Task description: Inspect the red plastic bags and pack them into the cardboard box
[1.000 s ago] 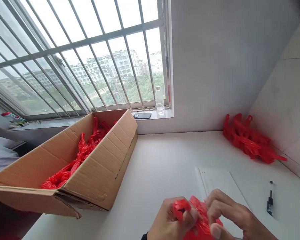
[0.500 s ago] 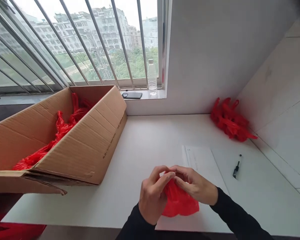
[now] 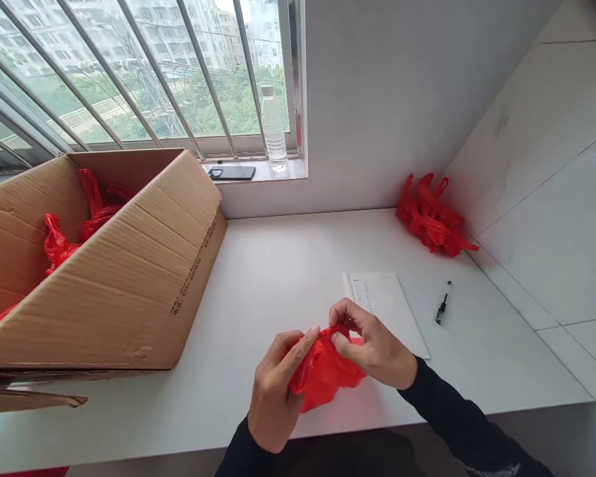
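Observation:
A red plastic bag (image 3: 328,377) hangs crumpled between my two hands near the front edge of the white table (image 3: 278,265). My left hand (image 3: 279,384) grips its upper left part, thumb on top and fingers curled behind. On the other side my right hand (image 3: 372,344) pinches the bag's top edge between thumb and fingers. Just beyond the right hand lies a white booklet (image 3: 385,305) with small print, partly covered by that hand.
At left stands a large open cardboard box (image 3: 129,278) with red bags (image 3: 99,209) inside. More red bags (image 3: 432,218) lie piled by the back right wall. A black pen (image 3: 442,310) is at right. The windowsill holds a phone (image 3: 232,173) and a bottle (image 3: 274,132).
My hands have moved apart, spreading the top of the red bag between them. The view has shifted, so the box, bottle and booklet appear farther left and higher.

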`<state>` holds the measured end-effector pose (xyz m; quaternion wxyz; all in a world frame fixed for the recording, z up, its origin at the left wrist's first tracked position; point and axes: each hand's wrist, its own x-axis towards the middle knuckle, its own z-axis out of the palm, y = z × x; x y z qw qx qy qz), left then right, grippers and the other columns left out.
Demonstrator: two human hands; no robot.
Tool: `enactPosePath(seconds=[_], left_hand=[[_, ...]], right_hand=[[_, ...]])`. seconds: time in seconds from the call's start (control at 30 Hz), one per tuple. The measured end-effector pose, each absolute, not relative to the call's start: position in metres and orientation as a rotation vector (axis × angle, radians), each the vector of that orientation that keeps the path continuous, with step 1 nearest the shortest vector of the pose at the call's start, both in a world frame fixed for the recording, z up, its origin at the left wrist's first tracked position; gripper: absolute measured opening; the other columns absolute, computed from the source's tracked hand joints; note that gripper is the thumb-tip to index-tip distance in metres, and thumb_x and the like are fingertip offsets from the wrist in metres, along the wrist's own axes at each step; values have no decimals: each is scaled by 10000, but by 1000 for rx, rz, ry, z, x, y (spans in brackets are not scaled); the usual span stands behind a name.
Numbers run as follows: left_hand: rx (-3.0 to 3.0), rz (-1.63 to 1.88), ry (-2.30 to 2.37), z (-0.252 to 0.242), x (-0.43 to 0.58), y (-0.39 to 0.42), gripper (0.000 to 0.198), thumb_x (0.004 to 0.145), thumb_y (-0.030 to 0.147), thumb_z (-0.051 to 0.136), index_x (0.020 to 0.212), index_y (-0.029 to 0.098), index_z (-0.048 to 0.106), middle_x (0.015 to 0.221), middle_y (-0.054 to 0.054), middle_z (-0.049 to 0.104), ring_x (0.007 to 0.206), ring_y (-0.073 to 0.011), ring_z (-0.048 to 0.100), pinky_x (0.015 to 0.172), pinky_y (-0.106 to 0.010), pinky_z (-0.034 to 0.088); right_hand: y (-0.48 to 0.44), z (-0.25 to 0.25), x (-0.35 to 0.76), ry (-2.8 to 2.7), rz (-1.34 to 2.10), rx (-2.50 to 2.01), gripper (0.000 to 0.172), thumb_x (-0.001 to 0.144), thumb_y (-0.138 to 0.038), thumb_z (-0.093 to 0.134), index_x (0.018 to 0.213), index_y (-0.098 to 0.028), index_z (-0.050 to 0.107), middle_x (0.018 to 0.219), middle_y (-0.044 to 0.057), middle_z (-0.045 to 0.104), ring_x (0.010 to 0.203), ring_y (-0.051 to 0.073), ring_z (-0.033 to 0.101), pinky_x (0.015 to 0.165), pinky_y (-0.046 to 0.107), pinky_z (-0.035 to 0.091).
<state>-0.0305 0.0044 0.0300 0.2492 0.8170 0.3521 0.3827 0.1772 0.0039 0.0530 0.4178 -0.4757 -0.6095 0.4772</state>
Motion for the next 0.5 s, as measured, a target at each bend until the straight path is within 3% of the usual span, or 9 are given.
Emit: enactPosePath(seconds=[0.17,0.3,0.4,0.5], left_hand=[[2218,1163,987,30,-29,3,609,918,-28,499,1407,334,517,1056,-50,516,893,-115,564,655,-200,489],[2257,1222,981,30,-28,3,613,912,-26,503,1419,318,507,1070,-60,513,904,-122,562,667,-202,499],[2360,1228,979,27,-32,3,625,903,-37,487,1407,331,524,1104,-74,510,932,-145,572,688,-225,518],[2530,1241,1009,22,-34,3,653,895,-23,504,1432,347,492,1198,-99,523,1047,-209,584,783,-300,553]], right_hand=[[5,53,180,-1534,1241,-1247,204,836,-134,589,1014,-229,563,824,-29,503,720,136,463,699,290,412],[5,51,182,-1543,1259,-1277,81,887,-280,616,930,-212,609,752,-31,492,689,138,452,662,285,401],[4,51,183,-1527,1296,-1200,128,921,-335,587,910,-209,567,841,-8,561,750,149,496,705,292,424],[3,50,183,-1494,1342,-1181,165,951,-381,566,953,-217,538,806,-22,543,717,140,484,710,294,426]])
